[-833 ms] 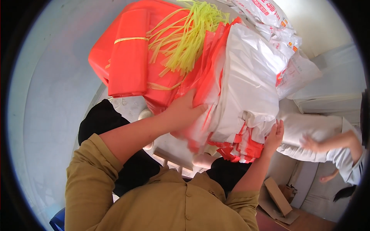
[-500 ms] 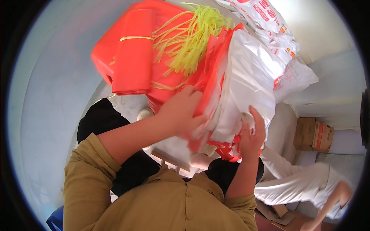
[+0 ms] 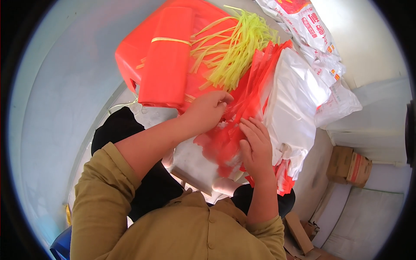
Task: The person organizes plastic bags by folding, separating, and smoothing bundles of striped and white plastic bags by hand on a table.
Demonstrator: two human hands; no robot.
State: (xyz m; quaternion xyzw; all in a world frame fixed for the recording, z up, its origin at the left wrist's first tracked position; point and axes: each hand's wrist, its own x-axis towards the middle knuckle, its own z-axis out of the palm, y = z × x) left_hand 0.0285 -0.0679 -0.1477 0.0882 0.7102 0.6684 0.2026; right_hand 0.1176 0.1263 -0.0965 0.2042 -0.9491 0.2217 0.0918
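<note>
In the head view, one folded, flat bundle of red plastic film (image 3: 167, 65) looks finished, cinched by a thin yellow band (image 3: 171, 41); it lies on a large, round-cornered red plastic form (image 3: 130, 52). The loose, crinkled red plastic sheets (image 3: 260, 78) beside the bundle look unfinished: they are unbound, spread between the hands and along the left edge of a stack of glossy white plastic sheets (image 3: 290, 91). A loose heap of yellow-green plastic strips (image 3: 240, 47) lies near them (how many sheets are left cannot be counted).

The left hand (image 3: 210, 112) has its fingers curled narrowly at the left edge of the loose red sheets; whether it grips one I cannot tell. The right hand (image 3: 258, 149) is partly open, fingers together and thumb apart, its fingertips touching the red sheets near the white stack. Below and between the hands, the hanging red film is blurred.
</note>
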